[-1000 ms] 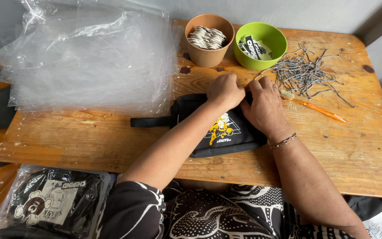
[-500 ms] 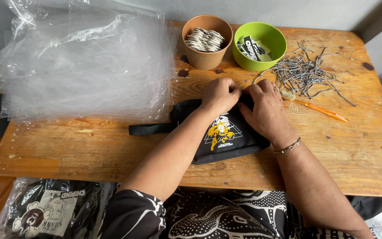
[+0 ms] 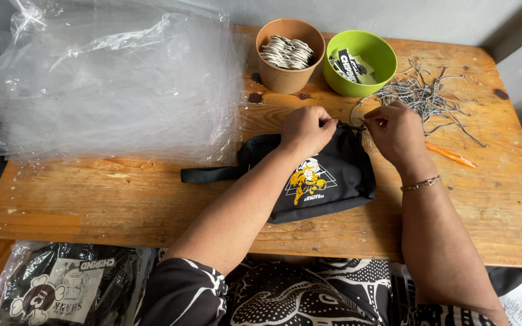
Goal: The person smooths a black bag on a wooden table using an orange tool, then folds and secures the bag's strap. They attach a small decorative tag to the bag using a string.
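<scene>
Two hands, left hand (image 3: 307,128) and right hand (image 3: 394,130), are pinched shut on the black pouch (image 3: 318,175), laid mid-surface on the worn wooden surface (image 3: 122,199), just below the brown cup (image 3: 289,54) and green bowl (image 3: 360,63).

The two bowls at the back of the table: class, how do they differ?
The brown bowl is taller and narrower; the green bowl is wider and shallower. The brown bowl holds a heap of pale, striped round pieces; the green bowl holds a few dark and white cards. Both stand upright and open on the table.
</scene>
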